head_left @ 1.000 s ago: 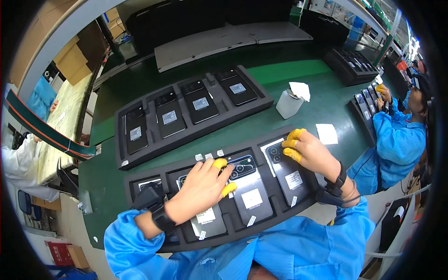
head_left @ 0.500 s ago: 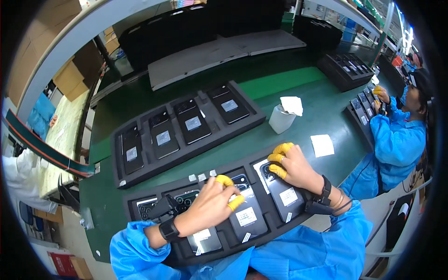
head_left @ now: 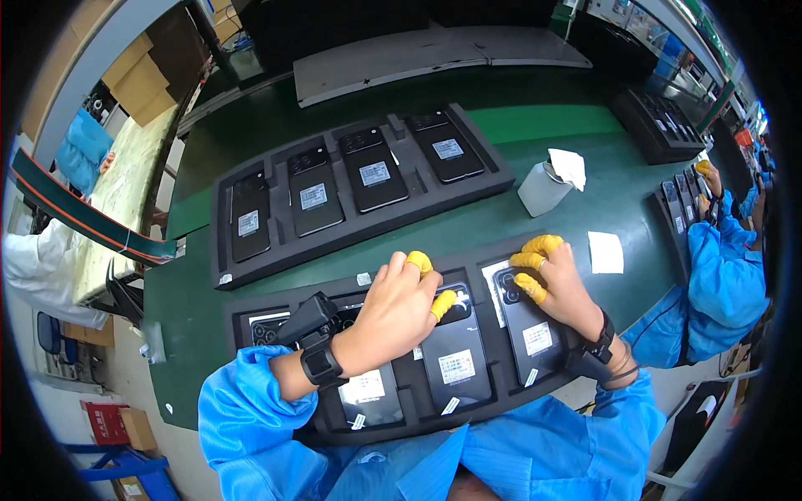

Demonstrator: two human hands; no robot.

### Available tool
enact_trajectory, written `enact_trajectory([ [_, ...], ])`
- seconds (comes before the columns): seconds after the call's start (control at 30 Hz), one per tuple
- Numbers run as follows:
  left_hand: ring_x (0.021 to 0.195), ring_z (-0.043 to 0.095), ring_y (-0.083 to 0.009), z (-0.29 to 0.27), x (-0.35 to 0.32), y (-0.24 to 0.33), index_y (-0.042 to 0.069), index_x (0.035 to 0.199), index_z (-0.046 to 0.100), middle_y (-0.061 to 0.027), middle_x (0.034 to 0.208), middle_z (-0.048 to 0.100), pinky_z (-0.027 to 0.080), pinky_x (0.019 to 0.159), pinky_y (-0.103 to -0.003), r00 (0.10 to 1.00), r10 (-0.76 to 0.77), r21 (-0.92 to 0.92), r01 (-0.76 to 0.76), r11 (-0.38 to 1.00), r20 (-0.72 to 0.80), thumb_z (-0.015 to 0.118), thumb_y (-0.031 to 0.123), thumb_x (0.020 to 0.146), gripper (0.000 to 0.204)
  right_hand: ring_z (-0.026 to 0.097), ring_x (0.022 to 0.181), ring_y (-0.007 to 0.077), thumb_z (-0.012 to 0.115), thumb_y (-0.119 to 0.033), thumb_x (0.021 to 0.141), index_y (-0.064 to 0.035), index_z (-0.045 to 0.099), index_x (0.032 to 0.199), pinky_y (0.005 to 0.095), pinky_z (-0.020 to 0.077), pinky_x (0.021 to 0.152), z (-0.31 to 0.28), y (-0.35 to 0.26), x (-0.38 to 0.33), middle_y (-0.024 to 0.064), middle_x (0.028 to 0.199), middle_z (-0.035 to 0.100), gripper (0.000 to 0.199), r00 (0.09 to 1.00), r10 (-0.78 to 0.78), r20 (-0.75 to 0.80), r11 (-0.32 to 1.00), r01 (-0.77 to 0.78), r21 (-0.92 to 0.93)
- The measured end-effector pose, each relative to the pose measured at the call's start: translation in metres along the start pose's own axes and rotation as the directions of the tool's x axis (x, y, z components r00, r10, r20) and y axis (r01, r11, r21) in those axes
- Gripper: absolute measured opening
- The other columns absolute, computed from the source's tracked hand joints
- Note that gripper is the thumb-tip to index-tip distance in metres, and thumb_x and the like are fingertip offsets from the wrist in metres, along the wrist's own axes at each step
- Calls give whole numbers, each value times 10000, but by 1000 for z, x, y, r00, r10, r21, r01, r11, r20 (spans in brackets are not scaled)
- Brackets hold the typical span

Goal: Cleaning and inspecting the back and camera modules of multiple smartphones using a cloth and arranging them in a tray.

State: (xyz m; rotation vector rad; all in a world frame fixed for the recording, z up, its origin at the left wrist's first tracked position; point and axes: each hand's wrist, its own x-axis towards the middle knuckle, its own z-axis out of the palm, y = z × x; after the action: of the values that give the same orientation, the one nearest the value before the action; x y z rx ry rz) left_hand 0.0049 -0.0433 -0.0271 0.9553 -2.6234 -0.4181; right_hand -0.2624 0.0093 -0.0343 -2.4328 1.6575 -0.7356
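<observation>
The near black foam tray (head_left: 407, 401) holds several dark smartphones, backs up, with white labels. My left hand (head_left: 393, 313), wearing yellow finger cots, hovers at the upper left of one smartphone (head_left: 455, 359). Its thumb and index finger are bent but apart, with nothing visible between them. My right hand (head_left: 568, 284) closes its yellow-covered fingertips about the camera end of the rightmost smartphone (head_left: 530, 326). A white sheet (head_left: 493, 288) shows beside that phone's upper left edge. My left hand and wrist gear partly cover another smartphone (head_left: 368, 405) and the one at far left.
Behind lies a second foam tray (head_left: 280, 259) with several smartphones. A white container (head_left: 543, 192) with a folded white wipe stands right of it, near a white paper square (head_left: 606, 252). At the right, a co-worker in a blue sleeve (head_left: 718, 275) handles more phones.
My view has shifted, so the trays sit higher in the picture. My left hand has moved slightly up and left off its phone; my right hand stays at the rightmost phone's camera end.
</observation>
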Motion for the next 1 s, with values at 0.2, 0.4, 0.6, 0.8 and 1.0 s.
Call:
enact_trajectory([
  [0.2,884,462,-263,-27,1,-5,94,1092,549,-132,931,522,408,783,-352,989,-55,-420,108,901,137,604,148,850,254,521,986,271,714,-150,761,-48,622,1014,366,359,902,-10,22,-4,97,1055,614,288,991,92,99,881,-128,456],
  [0.4,892,527,-239,-26,16,-13,104,1115,540,-113,937,512,430,792,-328,971,-162,-506,231,831,177,597,118,856,266,551,985,272,744,-80,714,-46,635,1041,352,407,896,-24,17,25,102,1060,628,346,994,91,61,897,-109,429],
  [0.6,1050,469,-338,-38,7,-22,55,1078,574,-152,1157,517,394,924,-385,991,-60,-211,33,977,-123,623,113,824,265,467,1157,329,686,-30,729,-82,590,1178,398,375,978,-37,4,50,132,1263,516,462,927,-46,-372,999,47,-5],
  [0.8,1154,446,-324,-67,-16,-19,70,1035,610,-147,1221,524,348,990,-381,982,-183,-275,167,947,-35,594,73,827,208,491,1041,322,645,-29,729,-50,586,1163,379,374,929,-44,42,59,140,1157,548,439,901,37,-432,946,-170,-275],
  [1.0,1167,429,-351,-74,-31,-15,79,1049,619,-163,1237,502,357,988,-394,994,-64,-292,87,952,88,634,13,773,284,515,971,315,630,4,742,-6,641,1068,372,416,869,-55,48,52,154,1102,576,326,942,-4,-337,945,-107,-309],
])
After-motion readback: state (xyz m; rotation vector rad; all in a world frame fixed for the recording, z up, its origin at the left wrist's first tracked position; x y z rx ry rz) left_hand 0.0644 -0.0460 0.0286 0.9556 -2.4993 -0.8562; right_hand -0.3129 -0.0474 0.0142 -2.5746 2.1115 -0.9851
